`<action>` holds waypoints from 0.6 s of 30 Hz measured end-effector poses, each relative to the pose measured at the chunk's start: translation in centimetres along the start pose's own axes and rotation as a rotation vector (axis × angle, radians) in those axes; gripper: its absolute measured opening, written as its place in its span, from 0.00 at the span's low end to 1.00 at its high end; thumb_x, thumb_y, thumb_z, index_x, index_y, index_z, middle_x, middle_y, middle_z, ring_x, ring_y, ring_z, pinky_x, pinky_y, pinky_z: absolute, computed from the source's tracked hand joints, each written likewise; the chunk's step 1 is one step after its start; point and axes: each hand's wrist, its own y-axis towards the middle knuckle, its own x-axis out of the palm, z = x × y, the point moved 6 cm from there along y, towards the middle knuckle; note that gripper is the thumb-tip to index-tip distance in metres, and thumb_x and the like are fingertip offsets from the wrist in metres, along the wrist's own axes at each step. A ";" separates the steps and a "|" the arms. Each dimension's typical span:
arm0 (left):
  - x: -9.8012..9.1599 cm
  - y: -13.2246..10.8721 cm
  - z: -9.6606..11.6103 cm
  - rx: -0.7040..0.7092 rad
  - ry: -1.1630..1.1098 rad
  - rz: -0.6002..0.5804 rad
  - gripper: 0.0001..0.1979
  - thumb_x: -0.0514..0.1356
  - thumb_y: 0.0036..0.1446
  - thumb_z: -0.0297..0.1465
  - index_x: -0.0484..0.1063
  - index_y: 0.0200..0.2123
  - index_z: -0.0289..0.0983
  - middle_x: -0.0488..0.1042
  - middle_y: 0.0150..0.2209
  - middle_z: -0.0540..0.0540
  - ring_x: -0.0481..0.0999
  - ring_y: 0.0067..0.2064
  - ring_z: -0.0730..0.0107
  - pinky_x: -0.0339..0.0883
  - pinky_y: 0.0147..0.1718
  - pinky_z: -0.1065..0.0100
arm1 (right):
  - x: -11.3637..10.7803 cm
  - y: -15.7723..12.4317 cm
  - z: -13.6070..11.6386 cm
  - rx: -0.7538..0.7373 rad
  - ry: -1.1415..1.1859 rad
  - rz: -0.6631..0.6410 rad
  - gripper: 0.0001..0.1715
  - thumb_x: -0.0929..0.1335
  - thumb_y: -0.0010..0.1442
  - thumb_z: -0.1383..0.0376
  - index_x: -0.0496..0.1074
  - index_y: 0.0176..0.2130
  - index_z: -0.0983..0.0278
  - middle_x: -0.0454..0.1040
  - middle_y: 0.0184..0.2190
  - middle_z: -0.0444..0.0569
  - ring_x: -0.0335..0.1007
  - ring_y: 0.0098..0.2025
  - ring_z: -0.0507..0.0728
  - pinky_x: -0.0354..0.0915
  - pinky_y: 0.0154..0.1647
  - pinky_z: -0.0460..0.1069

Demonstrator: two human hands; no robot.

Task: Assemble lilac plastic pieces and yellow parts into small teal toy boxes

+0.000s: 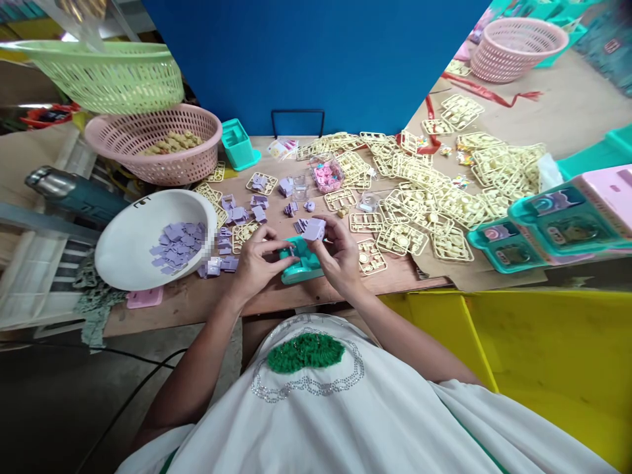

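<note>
My right hand (340, 257) is closed on a small lavender plastic part (313, 229), held up just above a teal plastic housing (302, 266). The housing rests at the table's front edge, between my two hands. Thumb and fingers of my left hand (259, 260) are pinched at the housing's left side; whatever sits between the fingertips is too small to make out. Loose lavender parts (239, 215) lie beyond my left hand. A white bowl (118, 243) at the left holds a heap of lavender pieces (178, 245).
Cream part frames (402, 237) cover the table's right side. Stacked teal-and-pink boxes (582, 210) stand far right. Pink basket (153, 164), green basket (113, 79) and steel flask (74, 194) are at left. A blue panel (316, 66) rises behind; a yellow bin (543, 355) sits below right.
</note>
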 end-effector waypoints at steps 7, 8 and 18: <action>0.3 0.1 -0.6 -0.001 -0.069 -0.007 0.09 0.75 0.57 0.38 0.88 0.40 0.42 0.72 0.37 0.48 0.75 0.41 0.67 0.71 0.42 0.66 | 0.1 0.0 -0.1 -0.036 -0.036 0.002 0.20 0.72 0.70 0.54 0.73 0.56 0.58 0.80 0.44 0.49 0.77 0.41 0.55 0.74 0.43 0.49; 0.3 0.1 -0.7 -0.009 -0.071 -0.013 0.10 0.75 0.57 0.39 0.88 0.40 0.42 0.72 0.37 0.48 0.75 0.41 0.67 0.72 0.42 0.66 | 0.1 0.0 0.0 -0.028 -0.038 0.000 0.21 0.72 0.70 0.52 0.73 0.56 0.58 0.80 0.45 0.50 0.77 0.41 0.55 0.74 0.43 0.49; -2.5 -0.5 2.1 -0.261 -0.461 0.071 0.25 0.75 0.56 0.47 0.84 0.52 0.38 0.84 0.45 0.41 0.84 0.47 0.63 0.82 0.48 0.63 | -0.1 1.1 -2.9 -0.233 -0.166 -0.181 0.18 0.73 0.69 0.54 0.77 0.56 0.56 0.76 0.52 0.55 0.77 0.52 0.61 0.79 0.51 0.56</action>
